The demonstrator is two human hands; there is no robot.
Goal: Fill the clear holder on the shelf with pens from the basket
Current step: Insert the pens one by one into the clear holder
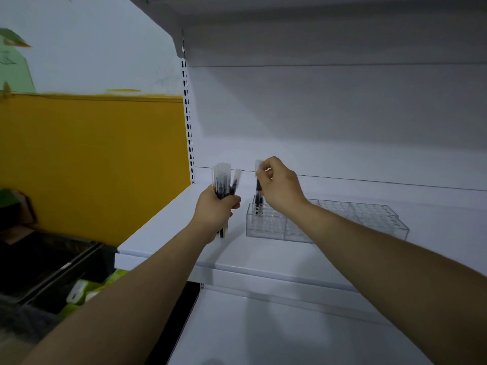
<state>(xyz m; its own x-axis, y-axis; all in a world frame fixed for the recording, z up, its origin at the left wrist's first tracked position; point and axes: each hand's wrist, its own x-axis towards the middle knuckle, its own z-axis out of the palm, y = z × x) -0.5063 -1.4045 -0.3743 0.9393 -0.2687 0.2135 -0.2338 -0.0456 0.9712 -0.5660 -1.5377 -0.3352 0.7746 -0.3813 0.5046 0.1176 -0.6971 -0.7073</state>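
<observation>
The clear holder (pixel 369 216), a low gridded tray, lies flat on the shelf (pixel 263 256) back from its front edge, a single pen (pixel 258 191) pinched by the right hand (pixel 282 185) standing upright in its left rear corner, while a bunch of black pens (pixel 224 180), clear caps up, is gripped in the left hand (pixel 214 209) beside its left end.

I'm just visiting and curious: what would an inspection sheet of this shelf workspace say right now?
Surface: white shelf, bearing the holder.
Job's things: clear holder, slots on its right unfilled; bundle of pens; single pen upright, lower end in the holder's left end.
Clutter: nothing seen on the shelf.
Hands: left hand grips the bundle of pens; right hand pinches the single pen near its top.
Cables: nothing seen.
Surroundings: yellow wall to the left; dark container and green packets below, blurred.
</observation>
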